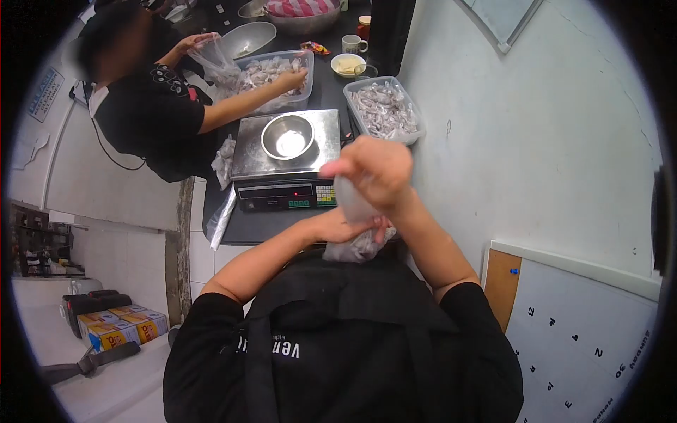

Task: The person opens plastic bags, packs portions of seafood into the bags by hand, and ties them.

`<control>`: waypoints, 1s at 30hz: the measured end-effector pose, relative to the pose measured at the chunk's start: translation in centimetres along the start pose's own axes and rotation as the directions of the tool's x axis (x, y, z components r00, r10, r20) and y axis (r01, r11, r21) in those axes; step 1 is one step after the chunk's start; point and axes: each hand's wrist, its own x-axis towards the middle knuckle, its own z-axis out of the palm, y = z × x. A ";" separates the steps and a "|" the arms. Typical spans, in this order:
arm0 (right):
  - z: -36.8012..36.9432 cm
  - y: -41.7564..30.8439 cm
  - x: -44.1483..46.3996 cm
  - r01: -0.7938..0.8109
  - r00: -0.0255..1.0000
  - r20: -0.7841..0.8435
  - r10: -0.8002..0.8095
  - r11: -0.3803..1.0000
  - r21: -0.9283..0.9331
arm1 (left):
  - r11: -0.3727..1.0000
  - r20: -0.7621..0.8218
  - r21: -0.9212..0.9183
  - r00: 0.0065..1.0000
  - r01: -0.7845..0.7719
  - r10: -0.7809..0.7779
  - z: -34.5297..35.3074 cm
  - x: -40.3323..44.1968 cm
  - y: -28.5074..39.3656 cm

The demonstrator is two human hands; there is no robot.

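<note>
A plastic bag (340, 252) is held before the apron (338, 289), its filled bottom cupped by the left hand (336, 225), its top clenched in the right hand (377, 169). It is judged light, soft and slippery, best gripped by the neck. Across the counter (264, 224) are placed a large tub (293, 103), an obstructing scale (247, 144) bearing a steel bowl (288, 138), then a smaller tub (417, 128).

A bowl (288, 137) sits on the scale (247, 148), a bag (350, 252) before it, left tub (295, 103) and right tub (417, 115) behind.

A translucent bag (343, 252) bulges with greyish contents (364, 245), its neck drawn out.
</note>
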 end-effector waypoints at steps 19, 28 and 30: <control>-0.4 -4.4 -2.4 -0.699 0.697 0.271 0.664 0.543 0.466 | 0.966 -0.089 0.068 0.966 0.248 -0.242 -0.2 -3.1 0.5; 0.4 -1.8 -2.9 -0.720 0.498 -0.051 0.866 0.445 0.532 | 0.976 0.021 -0.143 0.986 0.164 -0.163 1.4 -2.9 -0.3; 0.0 -1.1 -2.8 -0.691 0.548 -0.128 0.827 0.534 0.488 | 0.945 -0.027 -0.259 0.976 0.202 -0.216 1.6 -2.5 -0.6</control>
